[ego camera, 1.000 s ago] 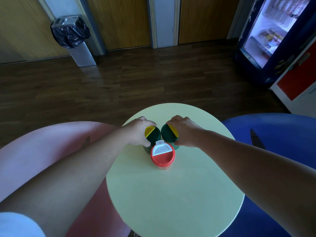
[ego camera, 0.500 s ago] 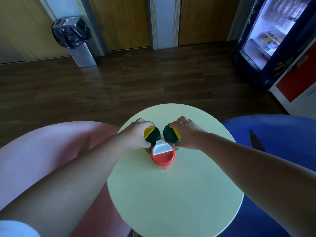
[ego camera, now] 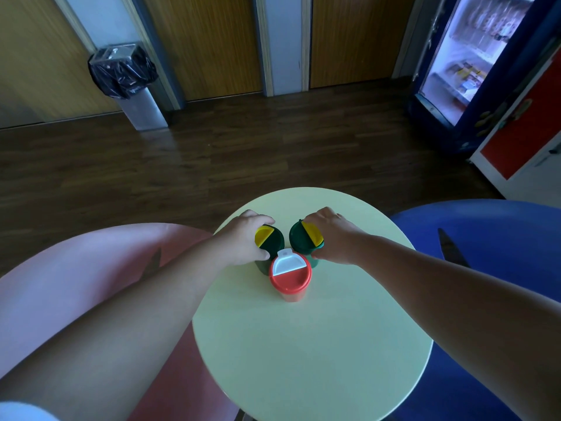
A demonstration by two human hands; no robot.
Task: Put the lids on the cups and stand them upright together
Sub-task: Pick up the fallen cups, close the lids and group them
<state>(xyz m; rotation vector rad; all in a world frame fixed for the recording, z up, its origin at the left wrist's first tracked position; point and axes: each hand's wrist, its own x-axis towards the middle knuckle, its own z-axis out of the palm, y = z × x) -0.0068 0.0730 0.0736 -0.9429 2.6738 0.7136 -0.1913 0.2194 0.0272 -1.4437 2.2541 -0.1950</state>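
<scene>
Right hand [ego camera: 334,238] lower, round right green cup [ego camera: 299,242]

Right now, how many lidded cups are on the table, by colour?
Green, yellow-flap lids: 2, the left green cup and the right green cup
Red, white-flap lid: 1, the red cup
Total: 3, all upright on the table

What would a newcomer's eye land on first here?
Three lidded cups stand clustered on the round yellow table: a red cup nearest the camera, two green ones behind. The left hand grips the left green cup, the right hand the right green cup. A lit fridge glows at upper right.
</scene>
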